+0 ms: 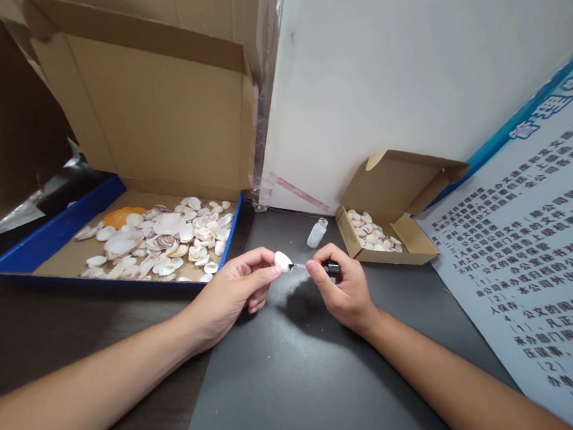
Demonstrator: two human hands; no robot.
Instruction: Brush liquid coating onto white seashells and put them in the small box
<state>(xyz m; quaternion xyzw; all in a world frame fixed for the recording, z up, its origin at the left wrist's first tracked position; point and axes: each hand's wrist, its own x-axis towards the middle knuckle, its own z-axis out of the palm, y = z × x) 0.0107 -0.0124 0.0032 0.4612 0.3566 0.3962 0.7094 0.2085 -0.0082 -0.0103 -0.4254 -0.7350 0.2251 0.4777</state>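
Observation:
Between thumb and fingers, my left hand (240,284) holds a small white shell (283,262) above the grey mat. My right hand (341,287) is closed around a small brush with a black handle (332,270). The brush's thin tip points left and meets the shell's right edge. Just beyond my right hand, a small uncapped glass bottle (317,233) with whitish contents stands on the mat.
A blue-edged cardboard box (56,225) full of shells lies open at the left. Behind the right hand is a smaller open cardboard box (351,235) with white shells. A printed sheet (535,247) covers the right side; a white panel (402,44) rises behind.

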